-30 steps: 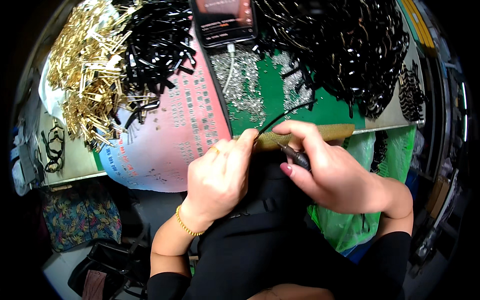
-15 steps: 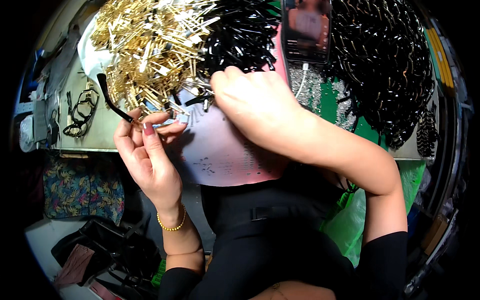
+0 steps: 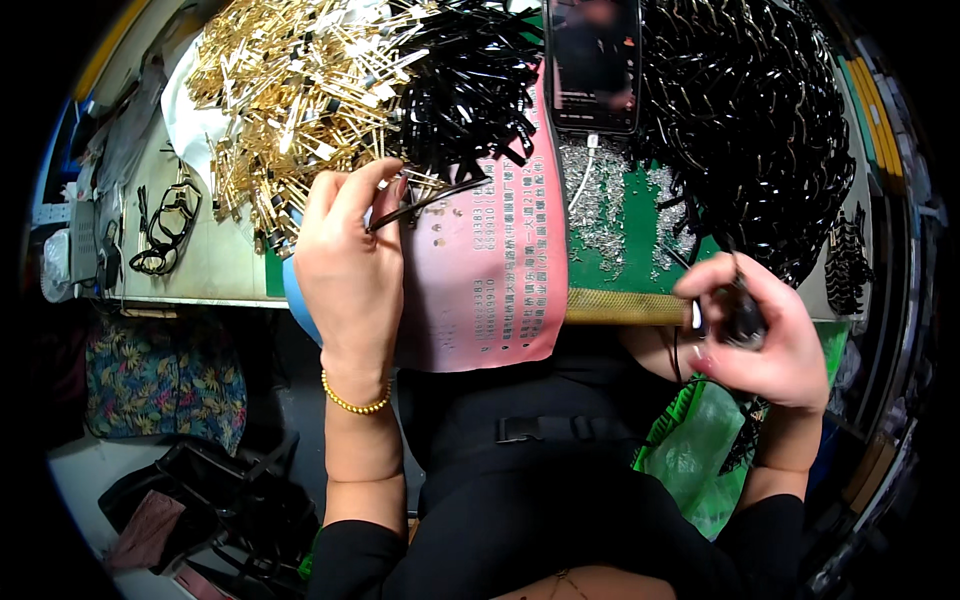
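Observation:
My left hand (image 3: 350, 235) pinches a slim black eyeglass temple (image 3: 430, 207), which points right over the pink and blue printed sheet (image 3: 430, 310). Just beyond its fingers lies a heap of gold metal eyeglass parts (image 3: 290, 110), with glossy black temples (image 3: 465, 90) beside it. To the right, near the table's front edge, my right hand (image 3: 775, 345) is curled round a dark handheld tool (image 3: 742, 315). Motion blurs the tool, so its exact kind is unclear; a thin black cord hangs near it.
Tiny silver screws (image 3: 598, 210) lie scattered on the green mat (image 3: 640, 215). A phone (image 3: 595, 65) with a white cable stands at the back, beside a large pile of black temples (image 3: 750, 130). Black eyeglass frames (image 3: 165, 225) rest at the left.
My right hand has moved from the black temples back and right, and now grips the dark tool. My left hand has turned and shifted right with the temple. The phone has shifted slightly in view.

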{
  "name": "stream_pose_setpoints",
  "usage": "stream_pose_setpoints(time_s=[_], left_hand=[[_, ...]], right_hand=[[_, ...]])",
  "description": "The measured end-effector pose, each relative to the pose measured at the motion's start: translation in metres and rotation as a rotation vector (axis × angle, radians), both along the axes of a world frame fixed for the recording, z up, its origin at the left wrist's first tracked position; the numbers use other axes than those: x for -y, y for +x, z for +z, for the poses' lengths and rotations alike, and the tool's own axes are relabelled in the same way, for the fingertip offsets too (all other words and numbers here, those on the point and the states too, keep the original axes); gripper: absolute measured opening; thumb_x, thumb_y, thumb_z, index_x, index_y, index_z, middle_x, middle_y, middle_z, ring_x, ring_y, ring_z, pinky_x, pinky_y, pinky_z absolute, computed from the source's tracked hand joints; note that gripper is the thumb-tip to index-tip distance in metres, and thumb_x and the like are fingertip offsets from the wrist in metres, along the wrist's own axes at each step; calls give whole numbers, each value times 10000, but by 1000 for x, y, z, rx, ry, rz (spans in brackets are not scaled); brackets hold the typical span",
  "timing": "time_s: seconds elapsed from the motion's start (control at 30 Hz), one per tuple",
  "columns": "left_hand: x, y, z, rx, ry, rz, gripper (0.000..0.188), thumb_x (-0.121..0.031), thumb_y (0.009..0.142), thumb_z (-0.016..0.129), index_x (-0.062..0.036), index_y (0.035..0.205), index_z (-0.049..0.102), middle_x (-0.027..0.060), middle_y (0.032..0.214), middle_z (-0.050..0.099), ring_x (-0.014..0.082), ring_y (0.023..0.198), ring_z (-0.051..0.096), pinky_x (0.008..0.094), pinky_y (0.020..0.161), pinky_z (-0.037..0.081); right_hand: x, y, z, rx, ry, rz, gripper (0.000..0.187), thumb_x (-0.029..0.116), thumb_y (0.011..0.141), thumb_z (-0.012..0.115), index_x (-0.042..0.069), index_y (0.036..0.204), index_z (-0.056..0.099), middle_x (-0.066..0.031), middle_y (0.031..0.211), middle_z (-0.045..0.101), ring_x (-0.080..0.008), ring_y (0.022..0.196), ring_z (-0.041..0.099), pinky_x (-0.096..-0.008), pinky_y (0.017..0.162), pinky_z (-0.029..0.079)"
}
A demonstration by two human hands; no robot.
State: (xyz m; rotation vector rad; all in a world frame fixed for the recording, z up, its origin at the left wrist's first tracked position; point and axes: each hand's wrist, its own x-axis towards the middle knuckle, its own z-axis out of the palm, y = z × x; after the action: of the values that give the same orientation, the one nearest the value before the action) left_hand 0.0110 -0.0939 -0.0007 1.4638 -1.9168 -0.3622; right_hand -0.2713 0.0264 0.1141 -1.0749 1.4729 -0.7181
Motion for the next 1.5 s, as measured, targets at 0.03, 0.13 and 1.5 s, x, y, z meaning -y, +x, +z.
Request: stream_pose_setpoints(time_s=[0.03, 0.13, 1.5], left_hand=[[1, -3, 3, 57, 13, -34, 337, 72, 815, 679, -105, 1100, 703, 81, 940, 613, 220, 758, 668, 356, 677, 526], [5, 0, 13, 311, 11, -56, 384, 80, 793, 686, -127, 1117, 693, 67, 980, 603, 220, 814, 677, 377, 675, 526], [-41, 5, 61, 462, 18, -162, 270, -52, 705, 796, -142, 913, 648, 38, 942, 626, 274, 693, 658, 362, 592, 518]], right_hand=[[-15, -12, -1, -12, -25, -71, 293, 2, 829, 748, 7, 1093, 620, 26, 893, 580, -31, 743, 501, -190, 667, 421], [-40, -49, -15, -92, 108, -224, 226, 25, 881, 726, 25, 1070, 600, 45, 845, 559, 5, 651, 480, -157, 568, 376], [-57, -49, -94, -343, -260, -310, 76, 3, 927, 670, -24, 944, 601, -65, 909, 699, -88, 817, 618, -247, 755, 503]])
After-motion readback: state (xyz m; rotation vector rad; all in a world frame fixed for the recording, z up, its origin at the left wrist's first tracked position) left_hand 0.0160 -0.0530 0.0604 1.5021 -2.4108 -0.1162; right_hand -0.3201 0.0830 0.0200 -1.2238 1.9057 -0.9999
